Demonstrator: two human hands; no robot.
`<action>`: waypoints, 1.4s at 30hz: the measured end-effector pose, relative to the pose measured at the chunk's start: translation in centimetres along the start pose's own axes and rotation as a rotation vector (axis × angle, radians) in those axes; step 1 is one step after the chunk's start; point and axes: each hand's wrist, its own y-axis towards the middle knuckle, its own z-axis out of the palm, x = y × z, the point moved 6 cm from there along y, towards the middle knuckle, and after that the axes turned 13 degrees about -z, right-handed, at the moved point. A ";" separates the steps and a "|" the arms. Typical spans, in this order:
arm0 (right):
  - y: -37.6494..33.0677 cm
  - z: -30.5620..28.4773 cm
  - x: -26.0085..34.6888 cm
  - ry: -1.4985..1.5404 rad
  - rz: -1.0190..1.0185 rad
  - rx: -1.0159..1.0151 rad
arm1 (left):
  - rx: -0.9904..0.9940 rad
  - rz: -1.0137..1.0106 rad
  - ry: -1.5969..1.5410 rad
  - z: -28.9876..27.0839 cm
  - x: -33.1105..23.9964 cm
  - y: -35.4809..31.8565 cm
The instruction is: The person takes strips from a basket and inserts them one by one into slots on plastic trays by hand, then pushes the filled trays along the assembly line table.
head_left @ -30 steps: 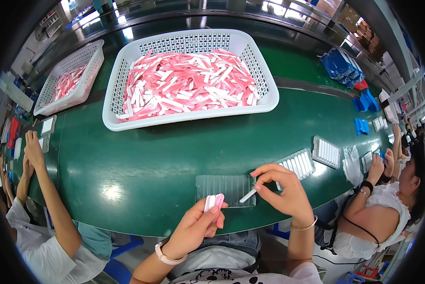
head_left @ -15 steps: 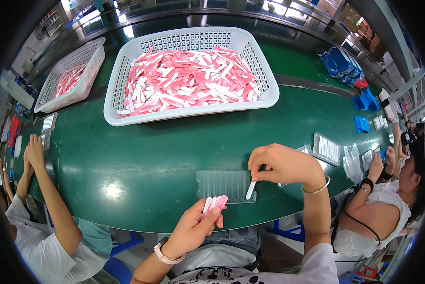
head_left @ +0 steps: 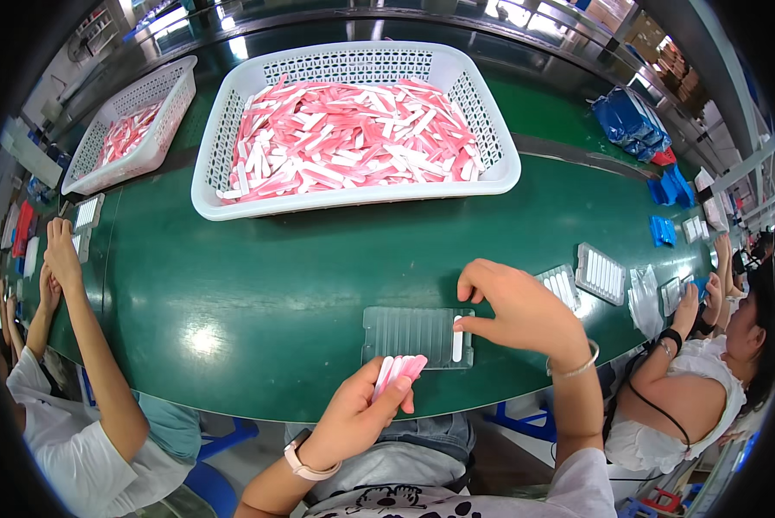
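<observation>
View: head camera.
Left hand (head_left: 363,413): curled round a fan of pink and white strips (head_left: 396,373), thumb pressed over them, at the worktop's (head_left: 232,276) near edge.
Right hand (head_left: 525,315): thumb and fingers apart, thumb tip at the far end of a single white strip (head_left: 457,347).
Single strip: lying in the clear tray (head_left: 409,332), by that tray's right edge.
Clear tray: flat near the worktop's near edge, beyond the left hand.
Loaded trays: one (head_left: 560,285) partly behind the right hand, another (head_left: 601,274) just beside it, nearer the worktop's right edge.
Large basket (head_left: 353,204): white, heaped with similar strips, toward the far edge.
Second basket (head_left: 170,118): toward the far left corner.
</observation>
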 end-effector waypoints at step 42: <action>-5.9 6.0 4.2 0.682 0.045 -0.443 | 0.053 0.046 0.033 -0.1 0.5 -0.3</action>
